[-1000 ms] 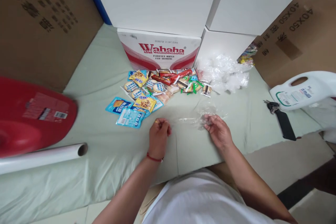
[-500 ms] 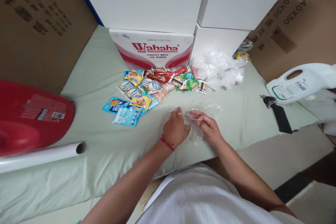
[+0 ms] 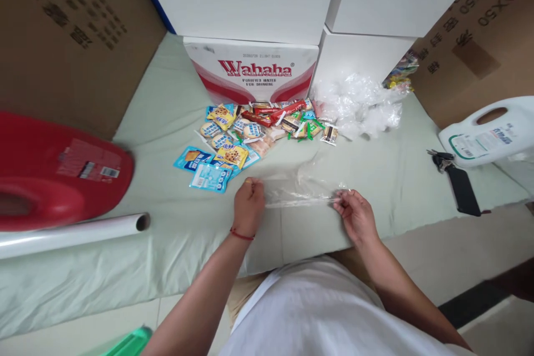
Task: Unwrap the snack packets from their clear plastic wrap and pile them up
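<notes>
A clear plastic bag (image 3: 298, 186) is stretched sideways between my two hands, just above the green cloth. My left hand (image 3: 249, 203) pinches its left end, and a red string bracelet circles that wrist. At the other end, the fingertips of my right hand (image 3: 354, 212) are closed on the bag's edge. Beyond the bag lies a pile of small wrapped snacks (image 3: 250, 132), with yellow, red and green packets among them. A light-blue packet (image 3: 209, 177) rests at the pile's near left, close to my left hand.
A white carton (image 3: 258, 69) stands behind the snacks, beside a heap of crumpled clear bags (image 3: 359, 103). Left are a red jug (image 3: 95, 169) and a white roll (image 3: 104, 231). On the right lie a white bottle (image 3: 492, 133), keys (image 3: 440, 158) and a black phone (image 3: 464, 192).
My hands have moved apart, left hand leftward and right hand rightward. Between them the bag, crumpled before, is now drawn out wide. The view has shifted slightly.
</notes>
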Available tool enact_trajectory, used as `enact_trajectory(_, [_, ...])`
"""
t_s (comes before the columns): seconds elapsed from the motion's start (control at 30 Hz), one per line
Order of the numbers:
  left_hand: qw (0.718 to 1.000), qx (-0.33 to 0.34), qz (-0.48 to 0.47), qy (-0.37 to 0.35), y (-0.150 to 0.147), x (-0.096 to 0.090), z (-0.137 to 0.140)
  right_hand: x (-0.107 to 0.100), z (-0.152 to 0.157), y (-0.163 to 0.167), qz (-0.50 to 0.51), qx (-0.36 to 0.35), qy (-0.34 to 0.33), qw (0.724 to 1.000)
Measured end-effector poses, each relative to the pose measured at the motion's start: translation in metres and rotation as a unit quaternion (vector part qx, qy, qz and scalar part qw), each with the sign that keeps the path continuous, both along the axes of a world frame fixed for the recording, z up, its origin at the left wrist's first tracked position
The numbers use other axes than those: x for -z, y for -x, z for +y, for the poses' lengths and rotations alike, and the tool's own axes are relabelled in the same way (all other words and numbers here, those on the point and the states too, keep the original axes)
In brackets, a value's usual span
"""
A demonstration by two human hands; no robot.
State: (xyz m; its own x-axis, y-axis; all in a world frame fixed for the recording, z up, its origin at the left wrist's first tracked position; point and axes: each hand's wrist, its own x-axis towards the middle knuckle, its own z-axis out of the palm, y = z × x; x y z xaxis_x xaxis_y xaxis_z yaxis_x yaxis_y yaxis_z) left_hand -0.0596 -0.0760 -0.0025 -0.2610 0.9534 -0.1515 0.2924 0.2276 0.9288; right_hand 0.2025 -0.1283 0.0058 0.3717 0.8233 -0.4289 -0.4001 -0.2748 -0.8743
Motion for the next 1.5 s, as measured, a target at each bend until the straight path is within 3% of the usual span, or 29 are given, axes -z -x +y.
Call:
enact_trajectory(0.1, [0.999, -0.018, 0.023, 0.017, 0.010, -0.003, -0.010, 0.001, -0.011, -0.008, -0.135, -0.056, 0.030, 0.989])
enact_trajectory(0.17, [0.999, -0.016, 0.046, 0.021, 0.010, -0.007, -0.014, -0.006, -0.016, -0.013, -0.289, -0.094, -0.020, 0.952])
enact_trajectory(0.27, [0.998, -0.009, 0.064, 0.018, 0.003, -0.014, -0.018, -0.023, -0.017, -0.012, -0.510, -0.180, -0.131, 0.831])
enact_trajectory(0.33, [0.998, 0.003, 0.063, 0.014, -0.003, -0.020, -0.021, -0.030, -0.008, -0.003, -0.594, -0.234, -0.159, 0.753])
enact_trajectory(0.4, [0.998, 0.023, 0.059, 0.011, -0.008, -0.025, -0.026, -0.031, 0.010, 0.011, -0.641, -0.243, -0.158, 0.711])
enact_trajectory(0.5, [0.996, 0.061, 0.058, 0.010, -0.011, -0.029, -0.040, -0.026, 0.046, 0.034, -0.656, -0.251, -0.155, 0.695])
enact_trajectory(0.63, [0.983, 0.146, 0.089, 0.066, -0.004, -0.025, -0.062, -0.027, 0.083, 0.062, -0.581, -0.347, -0.137, 0.724])
enact_trajectory(0.7, [0.976, 0.149, 0.141, 0.067, 0.001, -0.024, -0.069, -0.035, 0.090, 0.074, -0.555, -0.397, -0.113, 0.722])
enact_trajectory(0.77, [0.973, 0.113, 0.199, 0.019, 0.004, -0.026, -0.070, -0.045, 0.089, 0.085, -0.571, -0.429, -0.085, 0.695])
enact_trajectory(0.83, [0.970, 0.078, 0.225, -0.042, 0.003, -0.030, -0.065, -0.055, 0.085, 0.096, -0.617, -0.444, -0.052, 0.647])
enact_trajectory(0.93, [0.977, 0.073, 0.180, -0.084, -0.007, -0.035, -0.054, -0.061, 0.077, 0.110, -0.675, -0.455, -0.008, 0.581])
enact_trajectory(1.0, [0.985, 0.075, 0.130, -0.085, -0.017, -0.036, -0.048, -0.060, 0.073, 0.116, -0.686, -0.462, 0.007, 0.562])
enact_trajectory(1.1, [0.993, 0.055, 0.077, -0.066, -0.027, -0.031, -0.045, -0.055, 0.068, 0.117, -0.674, -0.474, 0.005, 0.567])
enact_trajectory(1.23, [0.997, 0.021, 0.064, -0.041, -0.019, -0.024, -0.043, -0.049, 0.064, 0.108, -0.644, -0.461, -0.006, 0.610])
enact_trajectory(1.37, [0.999, 0.033, 0.029, 0.022, 0.003, -0.018, -0.037, -0.040, 0.065, 0.092, -0.550, -0.444, -0.016, 0.707])
enact_trajectory(1.5, [0.999, 0.009, 0.008, 0.037, 0.020, -0.012, -0.030, -0.031, 0.067, 0.078, -0.428, -0.413, -0.005, 0.804])
